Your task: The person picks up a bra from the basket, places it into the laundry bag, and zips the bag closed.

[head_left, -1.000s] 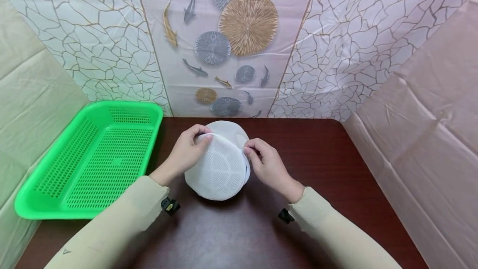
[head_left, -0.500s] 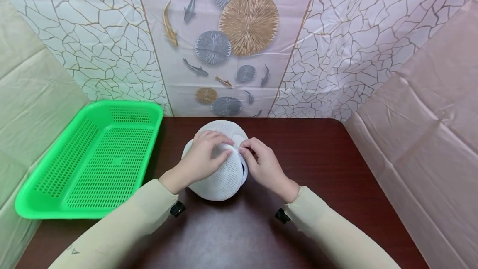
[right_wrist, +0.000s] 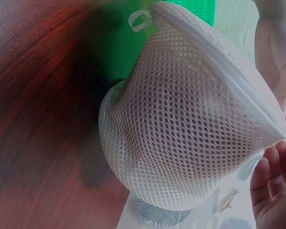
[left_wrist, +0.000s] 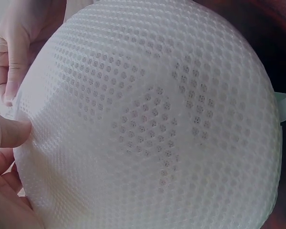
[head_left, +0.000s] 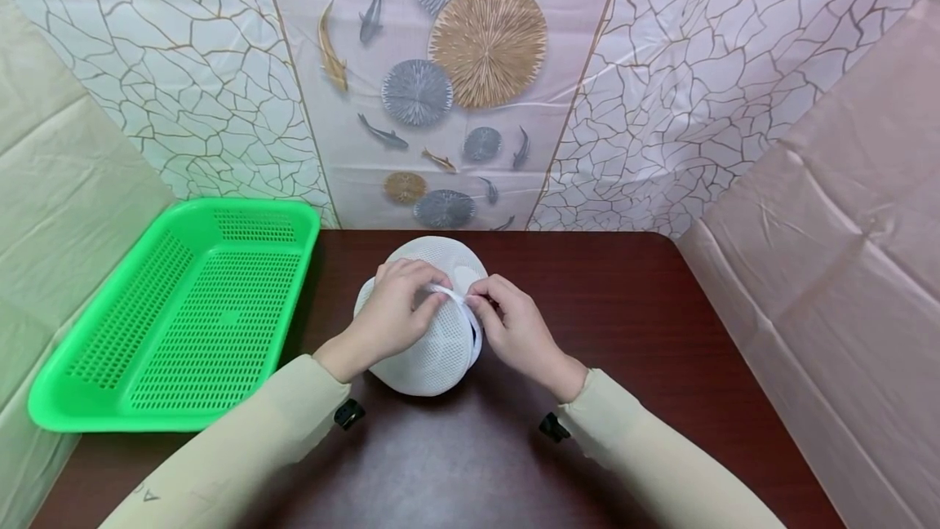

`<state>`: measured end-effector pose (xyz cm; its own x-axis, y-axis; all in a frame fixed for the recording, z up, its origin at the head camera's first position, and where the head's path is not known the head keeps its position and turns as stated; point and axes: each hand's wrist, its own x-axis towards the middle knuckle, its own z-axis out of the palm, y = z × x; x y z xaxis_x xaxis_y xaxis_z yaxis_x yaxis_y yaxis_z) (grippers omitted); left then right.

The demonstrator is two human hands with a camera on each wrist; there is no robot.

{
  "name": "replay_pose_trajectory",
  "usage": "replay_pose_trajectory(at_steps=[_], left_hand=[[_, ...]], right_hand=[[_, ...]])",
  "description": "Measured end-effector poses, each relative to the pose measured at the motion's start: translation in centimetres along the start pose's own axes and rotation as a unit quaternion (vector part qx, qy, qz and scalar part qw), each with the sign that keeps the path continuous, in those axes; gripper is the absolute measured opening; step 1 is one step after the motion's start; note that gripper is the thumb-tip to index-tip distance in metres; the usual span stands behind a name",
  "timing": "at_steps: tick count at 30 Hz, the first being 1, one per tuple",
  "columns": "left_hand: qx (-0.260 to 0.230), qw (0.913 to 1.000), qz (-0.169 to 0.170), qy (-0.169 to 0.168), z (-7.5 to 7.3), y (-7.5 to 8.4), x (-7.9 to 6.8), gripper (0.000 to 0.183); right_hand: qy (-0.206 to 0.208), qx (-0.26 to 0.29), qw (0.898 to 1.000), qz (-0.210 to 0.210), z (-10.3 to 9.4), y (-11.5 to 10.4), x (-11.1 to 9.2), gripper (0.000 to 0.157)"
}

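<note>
A round white mesh laundry bag stands on the dark table between my hands, its zipped edge running along the top. With thumb and fingers my left hand pinches that edge near the top. Close beside it, my right hand pinches the edge at the right; whether it holds a zipper pull is hidden by the fingers. The right wrist view shows the zipper band rising toward the fingertips, and a small fabric loop at its other end. A narrow dark gap shows at the bag's right side in the head view.
A green perforated plastic basket sits at the left of the dark reddish-brown table. Patterned cloth hangs behind the table, and plain cloth lines both sides.
My left hand has moved right along the bag's edge, close to the right hand, and grips it again there. The right hand has shifted slightly left with the edge.
</note>
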<state>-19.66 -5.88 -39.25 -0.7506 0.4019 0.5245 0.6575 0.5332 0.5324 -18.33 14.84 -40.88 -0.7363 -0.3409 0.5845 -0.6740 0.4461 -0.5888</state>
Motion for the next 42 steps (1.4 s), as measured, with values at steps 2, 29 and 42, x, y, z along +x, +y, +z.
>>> replay_pose_trajectory(at_steps=[2,29,42], left_hand=[[0.000,1.0000,0.001,0.000,0.0,0.0,-0.1,0.011],[-0.060,0.9937,-0.090,0.030,-0.7,-1.5,-0.3,0.009],[-0.156,0.9689,-0.182,0.063,-2.5,-1.9,0.2,0.009]], right_hand=[[0.000,-0.002,1.000,0.000,0.0,0.0,0.0,0.004],[-0.012,0.004,1.000,0.001,0.2,0.2,-0.5,0.009],[0.017,0.007,1.000,-0.017,-0.5,0.0,-0.3,0.007]])
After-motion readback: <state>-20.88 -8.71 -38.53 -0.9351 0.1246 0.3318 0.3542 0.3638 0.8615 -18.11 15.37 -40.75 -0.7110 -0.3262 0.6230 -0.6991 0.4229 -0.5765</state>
